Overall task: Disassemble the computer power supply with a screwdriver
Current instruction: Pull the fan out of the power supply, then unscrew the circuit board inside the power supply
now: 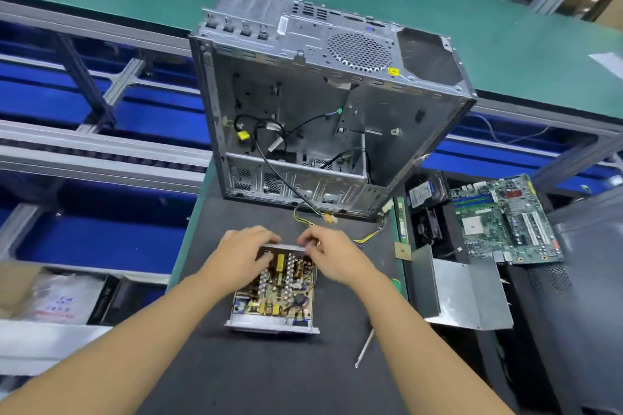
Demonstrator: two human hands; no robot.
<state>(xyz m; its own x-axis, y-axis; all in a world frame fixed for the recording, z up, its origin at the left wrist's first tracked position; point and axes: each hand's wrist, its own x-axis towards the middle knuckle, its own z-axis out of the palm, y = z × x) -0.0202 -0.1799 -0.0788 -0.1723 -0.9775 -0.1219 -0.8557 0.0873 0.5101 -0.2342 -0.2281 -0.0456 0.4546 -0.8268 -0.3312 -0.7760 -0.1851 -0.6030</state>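
Lying on the mat [269, 374]: power supply [274, 293], lower centre of the frame, just in front of the computer case [303, 111].
Left hand [246, 253]: fingers curled over the far left rim of the power supply, gripping it.
Right hand [332, 254]: pinching the far right rim, beside the wires [367, 239]; blur hides the exact hold.
Screwdriver [365, 347]: lying untouched on the mat, lower right of the power supply.
Done: the top is off and the circuit board [276, 283] is exposed; the bent metal sheet [468, 296] at the right is probably the removed lid.
Left: the board still sits in its tray, so freeing and lifting it out appears to remain.
Long axis: runs bottom to top of the frame, leaning slightly right.
Pointing: open side up, wire end towards the case, near wall towards the person.
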